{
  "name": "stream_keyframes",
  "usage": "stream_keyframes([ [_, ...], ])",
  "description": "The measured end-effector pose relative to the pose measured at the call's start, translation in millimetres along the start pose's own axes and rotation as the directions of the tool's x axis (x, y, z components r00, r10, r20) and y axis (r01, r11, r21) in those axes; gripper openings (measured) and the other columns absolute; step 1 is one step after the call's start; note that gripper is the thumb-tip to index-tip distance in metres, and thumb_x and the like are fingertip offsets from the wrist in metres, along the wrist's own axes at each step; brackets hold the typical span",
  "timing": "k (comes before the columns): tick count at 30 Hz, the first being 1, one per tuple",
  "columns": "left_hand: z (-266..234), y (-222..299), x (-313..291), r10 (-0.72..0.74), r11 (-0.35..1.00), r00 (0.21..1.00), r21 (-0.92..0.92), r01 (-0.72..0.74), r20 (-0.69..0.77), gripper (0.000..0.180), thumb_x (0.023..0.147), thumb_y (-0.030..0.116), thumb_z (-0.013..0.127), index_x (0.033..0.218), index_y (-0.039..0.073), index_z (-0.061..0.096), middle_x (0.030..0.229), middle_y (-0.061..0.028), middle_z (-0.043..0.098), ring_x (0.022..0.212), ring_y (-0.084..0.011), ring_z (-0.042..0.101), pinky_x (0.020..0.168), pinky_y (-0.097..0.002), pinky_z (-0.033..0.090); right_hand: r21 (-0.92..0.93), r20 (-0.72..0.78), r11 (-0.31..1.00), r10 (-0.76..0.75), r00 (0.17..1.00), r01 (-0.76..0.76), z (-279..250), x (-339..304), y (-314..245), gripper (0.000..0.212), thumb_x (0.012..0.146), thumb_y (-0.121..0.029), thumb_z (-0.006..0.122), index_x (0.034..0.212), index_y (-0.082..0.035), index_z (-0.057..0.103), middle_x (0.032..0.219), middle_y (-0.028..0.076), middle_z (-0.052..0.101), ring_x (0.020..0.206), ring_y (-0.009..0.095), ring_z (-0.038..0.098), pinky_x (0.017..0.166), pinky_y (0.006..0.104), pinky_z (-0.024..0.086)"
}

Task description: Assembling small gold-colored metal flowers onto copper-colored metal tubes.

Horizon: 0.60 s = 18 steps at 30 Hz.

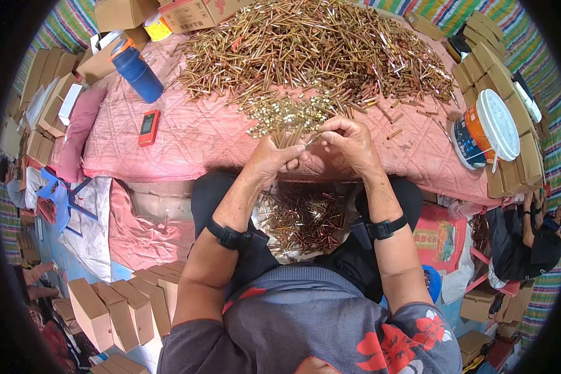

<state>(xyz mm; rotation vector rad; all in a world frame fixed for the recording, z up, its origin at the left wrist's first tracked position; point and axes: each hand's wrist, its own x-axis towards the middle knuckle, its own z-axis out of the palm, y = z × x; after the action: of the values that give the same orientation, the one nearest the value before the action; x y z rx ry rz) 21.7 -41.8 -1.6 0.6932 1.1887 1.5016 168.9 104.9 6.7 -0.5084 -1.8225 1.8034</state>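
Note:
In front of me on a pink quilted cover (187, 134) lies a large heap of thin gold-brown tubes (318, 50). At its near edge is a smaller pile of tiny whitish-gold pieces (287, 115). My left hand (269, 161) is closed round a few of the thin tubes, which point away from me toward the small pieces. My right hand (354, 146) is pinched, thumb against fingers, just right of the left fingertips. A thin shiny piece (313, 140) spans the gap between both hands; its exact kind is too small to tell. More tubes (305, 218) lie between my knees.
A blue bottle (138, 75) and a red phone-like device (148, 128) are on the cover's left. At right stands a white-lidded bucket (495, 128) beside cardboard boxes (480, 68). A blue stool (62, 199) is at left; another person (517, 237) sits at far right.

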Motion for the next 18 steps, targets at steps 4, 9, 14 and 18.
stream_keyframes([
  [4, 1.9, 5.2, -2.2, -0.018, 1.000, 0.999, -0.021, 0.019, 0.045, 0.016, 0.084, 0.010, 0.067, 0.097, 0.002, 0.060, 0.070, -0.0036, 0.062, 0.049, -0.0046, 0.047, 0.041, -0.0170, 0.033, -0.002, 0.117, 0.998, -0.061, 0.991, 0.062, -6.5, -0.9, -0.1, 0.010, 0.084, -0.002, 0.065, 0.094, -0.001, 0.067, 0.083, 0.000, 0.064, 0.065, 0.005, 0.056, 0.058, 0.0179, 0.046],
  [9, -2.1, 3.9, -1.9, -0.024, 0.999, 0.998, -0.026, 0.026, 0.061, 0.017, 0.084, 0.008, 0.067, 0.097, 0.001, 0.059, 0.069, -0.0044, 0.062, 0.048, -0.0044, 0.046, 0.041, -0.0171, 0.032, 0.059, 0.120, 0.995, 0.067, 0.990, -0.075, -7.4, -1.5, -0.3, 0.011, 0.085, -0.002, 0.065, 0.096, 0.000, 0.066, 0.083, -0.001, 0.063, 0.066, 0.005, 0.055, 0.060, 0.0186, 0.046],
  [14, -3.8, 2.4, -2.9, -0.044, 0.994, 0.992, -0.098, 0.055, 0.115, 0.019, 0.084, 0.008, 0.067, 0.099, 0.001, 0.058, 0.068, -0.0044, 0.061, 0.047, -0.0043, 0.045, 0.040, -0.0165, 0.031, 0.031, 0.181, 0.999, 0.018, 0.983, -0.024, -6.0, -2.6, -4.9, 0.012, 0.085, -0.003, 0.065, 0.097, 0.000, 0.065, 0.081, -0.001, 0.062, 0.067, 0.004, 0.055, 0.060, 0.0188, 0.045],
  [18, -6.0, 0.9, -2.4, -0.068, 0.991, 0.992, -0.108, 0.079, 0.109, 0.020, 0.084, 0.008, 0.066, 0.100, 0.001, 0.058, 0.068, -0.0042, 0.061, 0.047, -0.0041, 0.045, 0.039, -0.0164, 0.031, 0.060, 0.178, 0.998, -0.004, 0.984, -0.006, -2.5, -1.2, -3.9, 0.009, 0.085, -0.003, 0.065, 0.094, -0.001, 0.065, 0.077, -0.002, 0.060, 0.066, 0.004, 0.054, 0.060, 0.0187, 0.045],
])
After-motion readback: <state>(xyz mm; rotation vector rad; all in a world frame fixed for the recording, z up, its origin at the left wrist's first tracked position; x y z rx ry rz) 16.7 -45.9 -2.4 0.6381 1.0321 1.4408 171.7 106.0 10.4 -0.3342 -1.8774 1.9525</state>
